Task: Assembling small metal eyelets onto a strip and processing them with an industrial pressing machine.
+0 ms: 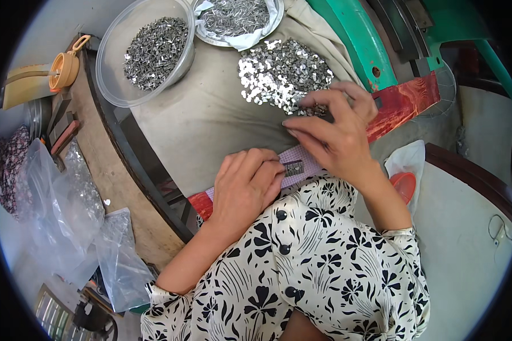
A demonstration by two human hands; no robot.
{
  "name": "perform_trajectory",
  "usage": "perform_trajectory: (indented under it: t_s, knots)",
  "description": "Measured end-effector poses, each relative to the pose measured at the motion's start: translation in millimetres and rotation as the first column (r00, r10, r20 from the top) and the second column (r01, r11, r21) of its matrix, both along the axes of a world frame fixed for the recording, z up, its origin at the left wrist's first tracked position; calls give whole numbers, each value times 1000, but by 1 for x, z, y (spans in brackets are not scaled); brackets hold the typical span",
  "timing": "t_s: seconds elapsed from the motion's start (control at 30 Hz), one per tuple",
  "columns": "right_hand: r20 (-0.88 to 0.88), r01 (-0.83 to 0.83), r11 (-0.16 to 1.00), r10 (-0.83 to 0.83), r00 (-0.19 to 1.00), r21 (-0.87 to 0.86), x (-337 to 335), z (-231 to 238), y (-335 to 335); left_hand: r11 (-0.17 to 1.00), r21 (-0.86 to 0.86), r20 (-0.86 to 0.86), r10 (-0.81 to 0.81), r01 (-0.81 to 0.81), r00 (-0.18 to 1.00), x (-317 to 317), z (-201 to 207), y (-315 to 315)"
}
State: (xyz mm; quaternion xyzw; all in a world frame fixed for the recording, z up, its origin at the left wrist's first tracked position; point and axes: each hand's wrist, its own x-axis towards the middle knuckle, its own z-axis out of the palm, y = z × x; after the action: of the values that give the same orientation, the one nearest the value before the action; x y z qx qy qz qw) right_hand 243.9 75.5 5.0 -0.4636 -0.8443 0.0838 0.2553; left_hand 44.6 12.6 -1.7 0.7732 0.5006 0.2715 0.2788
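My left hand (242, 184) is curled at the near edge of the grey cloth (210, 113). Its fingers close on the left end of a small dark metal block with slots (293, 167), which lies over purple checked cloth (294, 154). To the right, my right hand (335, 128) hovers between that block and a loose pile of small shiny metal pieces (284, 71). Its thumb and index fingertips nearly meet in a pinch; anything between them is too small to make out. The other fingers bend over the pile's near edge.
A clear plastic bowl (105, 74) of small grey metal pieces stands far left. Beside it, a lined bowl (276, 23) holds thin metal pins. A green machine frame (352, 42) rises at far right, near a red wood-patterned strip (407, 105). Plastic bags (116, 258) lie left.
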Motion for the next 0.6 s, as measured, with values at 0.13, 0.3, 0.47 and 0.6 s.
perform_trajectory:
  t_s: [0.13,0.3,0.47,0.6]
  knots:
    - [65,-81,996,84,994,-47,-4,0,11,1000,-29,16,3,-2,1000,-2,1,1]
    - [42,-61,993,66,997,-104,-5,4,13,999,13,-3,-45,45,999,6,2,5]
    - [-56,-46,985,37,998,-168,-3,-3,12,996,18,-30,-88,89,996,15,1,9]
    - [-18,-29,993,27,999,-111,3,5,4,996,34,-56,-79,81,995,18,-1,8]
